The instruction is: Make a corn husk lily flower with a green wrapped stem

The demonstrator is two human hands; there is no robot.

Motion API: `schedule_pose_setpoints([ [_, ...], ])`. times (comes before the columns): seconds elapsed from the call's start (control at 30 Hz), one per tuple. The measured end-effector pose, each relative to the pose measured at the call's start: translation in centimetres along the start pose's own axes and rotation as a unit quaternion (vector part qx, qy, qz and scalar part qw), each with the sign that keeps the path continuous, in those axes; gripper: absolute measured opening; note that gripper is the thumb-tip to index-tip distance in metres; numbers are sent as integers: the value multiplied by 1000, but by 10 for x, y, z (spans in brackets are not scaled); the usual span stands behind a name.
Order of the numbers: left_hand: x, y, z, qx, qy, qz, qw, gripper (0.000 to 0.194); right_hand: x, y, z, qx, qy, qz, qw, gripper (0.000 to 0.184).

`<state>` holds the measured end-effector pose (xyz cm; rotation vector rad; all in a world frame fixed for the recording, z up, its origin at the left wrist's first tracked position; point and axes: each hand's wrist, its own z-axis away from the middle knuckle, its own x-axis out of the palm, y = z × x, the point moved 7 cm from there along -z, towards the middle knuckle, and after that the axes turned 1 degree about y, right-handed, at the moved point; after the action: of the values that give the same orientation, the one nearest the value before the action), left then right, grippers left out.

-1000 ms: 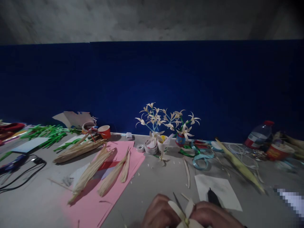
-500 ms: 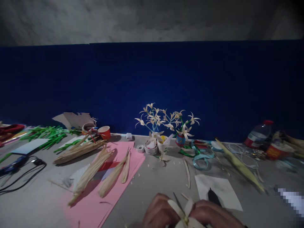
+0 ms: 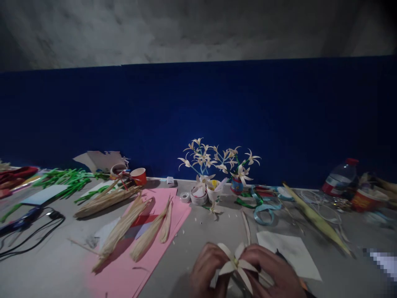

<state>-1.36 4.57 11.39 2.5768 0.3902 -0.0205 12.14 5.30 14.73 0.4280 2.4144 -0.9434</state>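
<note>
At the bottom middle, a cream flower (image 3: 236, 265) with several narrow pointed petals and a yellowish centre faces up between my two hands. My left hand (image 3: 208, 265) is closed at its left side, fingers bent against the petals. From the right, my right hand (image 3: 271, 267) has its fingers curled in a pinch on the flower. The underside of the flower is mostly hidden by the fingers. A white paper sheet (image 3: 290, 250) lies beside my right hand, with a dark object partly covered by that hand.
Behind stand cups with similar flowers (image 3: 203, 157). Dried husks (image 3: 124, 227) lie on pink paper (image 3: 124, 281) at left, near green stems (image 3: 66, 178) and a black cable (image 3: 52, 227). To the right are blue ribbon (image 3: 263, 213), a long yellowish husk (image 3: 319, 221) and a bottle (image 3: 339, 178).
Both hands and the flower have risen slightly in view, and more of the petals shows. The dark pointed thing beside the flower no longer shows. The whole view has shifted a little.
</note>
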Motion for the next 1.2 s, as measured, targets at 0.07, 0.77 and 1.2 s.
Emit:
schedule_pose_setpoints([
  [0.07, -1, -5, -2, -8, -16, -13, 1000, 22, 3, 6, -3, 3, 2, -10, 1000, 21],
  [0.77, -8, -14, -22, -25, -1, -26, 999, 13, 5, 10, -35, -80, 32, -68, 994, 19],
  [1.2, -6, -18, -31, -61, -21, -19, 998, 10, -2, 12, -39, -74, 45, -91, 992, 14],
])
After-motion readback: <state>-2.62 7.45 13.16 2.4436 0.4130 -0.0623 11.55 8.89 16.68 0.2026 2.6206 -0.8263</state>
